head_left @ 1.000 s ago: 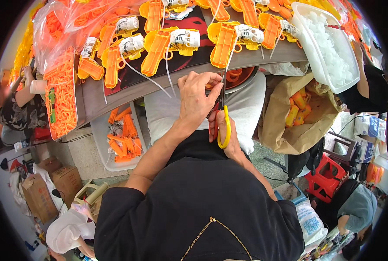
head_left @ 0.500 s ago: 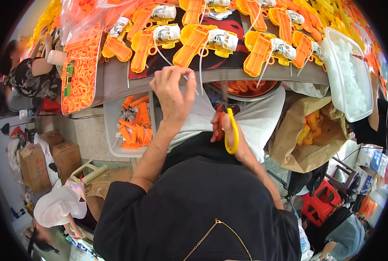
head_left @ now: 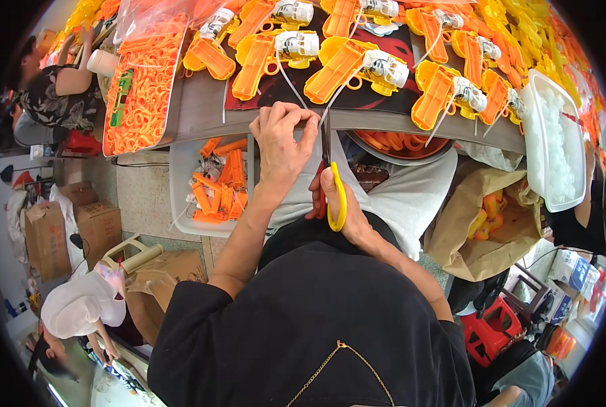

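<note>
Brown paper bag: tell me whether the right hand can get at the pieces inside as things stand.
Probably not now: the right hand is occupied by the scissors, though the paper bag gapes open on that side, leaving the orange-yellow pieces exposed.

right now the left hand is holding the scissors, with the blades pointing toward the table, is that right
Not the left hand: the head view shows the right hand holding the scissors, with the blades pointing toward the table.
</note>
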Motion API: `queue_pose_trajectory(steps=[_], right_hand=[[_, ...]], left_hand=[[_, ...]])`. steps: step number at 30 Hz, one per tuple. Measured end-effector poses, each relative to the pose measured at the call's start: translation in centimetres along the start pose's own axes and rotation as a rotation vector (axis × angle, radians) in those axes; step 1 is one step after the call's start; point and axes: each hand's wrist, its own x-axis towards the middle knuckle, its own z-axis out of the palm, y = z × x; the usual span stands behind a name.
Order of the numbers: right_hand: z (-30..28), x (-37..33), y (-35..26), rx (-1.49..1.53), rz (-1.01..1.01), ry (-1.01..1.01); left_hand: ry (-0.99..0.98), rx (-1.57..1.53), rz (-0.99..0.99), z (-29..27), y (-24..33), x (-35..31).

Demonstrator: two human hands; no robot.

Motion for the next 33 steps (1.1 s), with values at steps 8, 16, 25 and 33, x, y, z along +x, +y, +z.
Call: queue_pose_trajectory(steps=[8,16,25,33], right_hand=[[1.0,0.0,0.0,0.0,0.012,0.029],[0.7,-0.2,-1.2,-0.041,0.024,0.028],[1.5,2.0,-3.9,-0.093,0.04,-0.032],[3.3,2.7,-3.5,-0.053,-0.027,-0.033]], left_hand=[[-0.029,-0.003,-0.03,-0.9,0.3,-0.5],[-0.11,-0.055,0.0,-1.8,0.3,-0.3],[0.135,0.173,-0.135,-3.6,-3.2,0.6],[0.155,0.234,-0.218,-5.2,-5.2,0.2]])
